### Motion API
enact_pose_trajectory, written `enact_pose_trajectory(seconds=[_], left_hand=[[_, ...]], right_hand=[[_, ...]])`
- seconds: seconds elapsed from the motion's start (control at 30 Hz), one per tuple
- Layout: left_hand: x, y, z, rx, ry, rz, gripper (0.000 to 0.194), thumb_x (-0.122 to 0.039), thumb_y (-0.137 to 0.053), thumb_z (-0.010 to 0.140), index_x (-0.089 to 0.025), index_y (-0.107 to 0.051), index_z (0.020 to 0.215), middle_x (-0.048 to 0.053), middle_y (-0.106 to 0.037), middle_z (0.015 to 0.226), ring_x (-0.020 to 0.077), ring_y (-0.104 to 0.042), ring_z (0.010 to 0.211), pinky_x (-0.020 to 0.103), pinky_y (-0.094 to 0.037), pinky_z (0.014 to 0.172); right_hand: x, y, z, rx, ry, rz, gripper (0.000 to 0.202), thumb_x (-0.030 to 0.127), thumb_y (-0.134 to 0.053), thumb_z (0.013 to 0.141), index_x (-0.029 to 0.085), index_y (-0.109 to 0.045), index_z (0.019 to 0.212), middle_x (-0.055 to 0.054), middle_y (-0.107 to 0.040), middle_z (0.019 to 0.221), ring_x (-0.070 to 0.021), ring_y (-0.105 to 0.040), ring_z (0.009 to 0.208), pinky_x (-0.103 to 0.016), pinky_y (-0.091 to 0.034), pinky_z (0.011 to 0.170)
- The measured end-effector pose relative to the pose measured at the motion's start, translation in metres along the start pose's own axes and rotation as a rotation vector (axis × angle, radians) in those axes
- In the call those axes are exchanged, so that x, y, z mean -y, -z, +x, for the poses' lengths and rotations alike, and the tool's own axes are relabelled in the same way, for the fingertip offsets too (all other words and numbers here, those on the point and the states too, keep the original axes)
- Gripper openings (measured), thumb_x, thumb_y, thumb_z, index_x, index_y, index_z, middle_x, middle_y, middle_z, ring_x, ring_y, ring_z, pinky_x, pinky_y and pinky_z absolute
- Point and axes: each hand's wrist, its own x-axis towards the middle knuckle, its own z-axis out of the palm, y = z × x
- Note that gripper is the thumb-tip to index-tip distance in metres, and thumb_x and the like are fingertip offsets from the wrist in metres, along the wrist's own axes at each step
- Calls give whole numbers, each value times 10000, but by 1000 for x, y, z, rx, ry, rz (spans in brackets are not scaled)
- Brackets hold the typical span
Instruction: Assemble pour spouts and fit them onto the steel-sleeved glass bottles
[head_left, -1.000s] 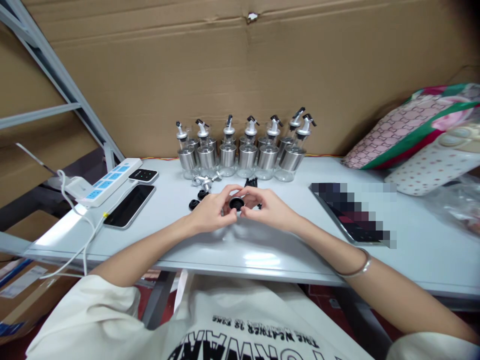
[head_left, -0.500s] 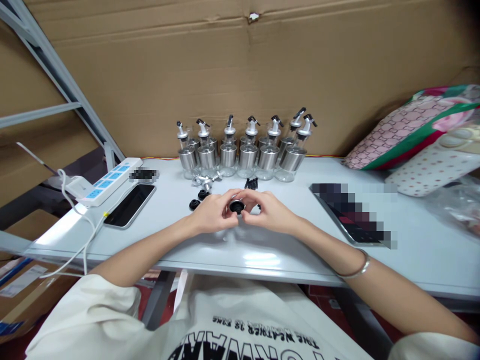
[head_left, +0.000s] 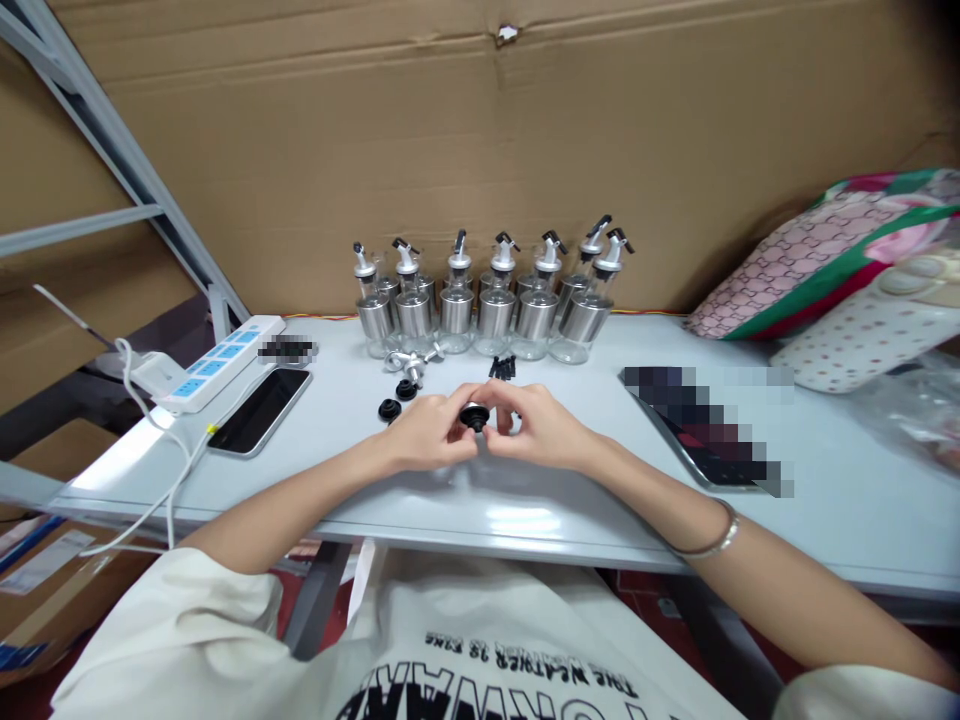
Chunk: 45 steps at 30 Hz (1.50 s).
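Note:
Between the fingertips of both hands is a pourer stopper [head_left: 475, 417], a black ribbed plug with a silver rim, its black end facing me. My left hand [head_left: 429, 432] pinches it from the left, and my right hand [head_left: 536, 428] grips its right side. Just beyond my left hand lie two loose black ribbed stoppers [head_left: 390, 409]. Silver pourer spouts [head_left: 411, 365] rest in a small heap behind them. Several small black levers [head_left: 502, 368] lie past my fingertips. Glass oil bottles [head_left: 496, 312] with steel sleeves and pourer tops stand in rows behind.
At the left are a phone [head_left: 261, 412] and a white power strip [head_left: 225, 364] with cables. A tablet [head_left: 694, 430], partly blurred out, lies at the right. Bags [head_left: 825, 260] sit at the far right against the cardboard wall [head_left: 420, 130].
The held stopper has tilted slightly, so its silver rim shows more along the top. My fingers have shifted a little around it; the things on the table are unmoved.

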Motion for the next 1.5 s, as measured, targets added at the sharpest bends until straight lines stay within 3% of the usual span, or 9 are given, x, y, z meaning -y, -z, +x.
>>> enact_pose_trajectory(seconds=[0.57, 1.27, 1.5], left_hand=[[-4, 3, 2, -42, -89, 21, 392, -271, -431, 661, -155, -530, 1022, -42, -542, 543, 140, -488, 499, 252, -423, 598], [-2, -3, 0, -150, -214, 104, 358, -265, -413, 649, -166, -506, 981, -59, -530, 458, 174, -526, 523, 306, -453, 684], [-1, -3, 0, -168, -215, 120, 350, -252, -421, 639, -162, -521, 962, -55, -526, 465, 161, -476, 491, 308, -448, 685]], right_hand=[[7, 2, -1, 25, 19, 11, 180, 186, -520, 654, 176, -539, 833, 79, -462, 494, -85, -443, 440, -213, -385, 526], [8, 1, -2, -46, 76, 42, 256, 145, -508, 628, 185, -634, 847, 19, -667, 720, -49, -417, 419, -194, -360, 479], [9, 3, -3, -46, 119, 18, 222, 154, -502, 652, 190, -614, 840, 26, -650, 695, -48, -380, 420, -198, -343, 477]])
